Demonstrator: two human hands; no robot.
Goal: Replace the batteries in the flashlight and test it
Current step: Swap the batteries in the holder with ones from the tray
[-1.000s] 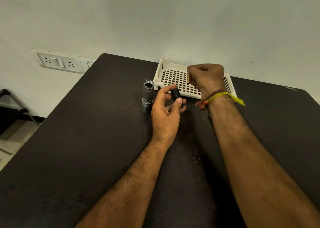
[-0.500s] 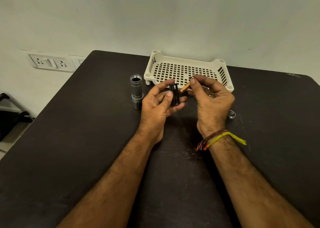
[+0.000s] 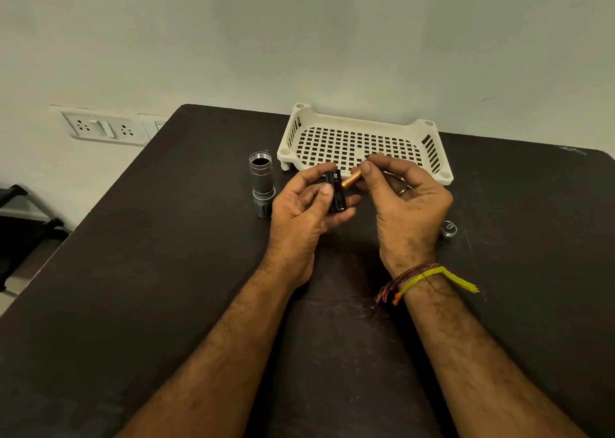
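left hand (image 3: 304,211): fingers curled round the black battery holder (image 3: 336,193), held upright, likely so its open slot faces the other hand. right hand (image 3: 404,198): thumb and fingertips pinch a copper-coloured battery (image 3: 351,178), slanted, its tip at the holder's upper end, seemingly for loading. flashlight body (image 3: 261,184): ribbed grey metal tube, stood on end on the table (image 3: 133,288) left of the holder, open mouth up, awaiting the holder. end cap (image 3: 448,229): small shiny metal, right of the holder. perforated white plastic tray (image 3: 359,141): behind the holder.
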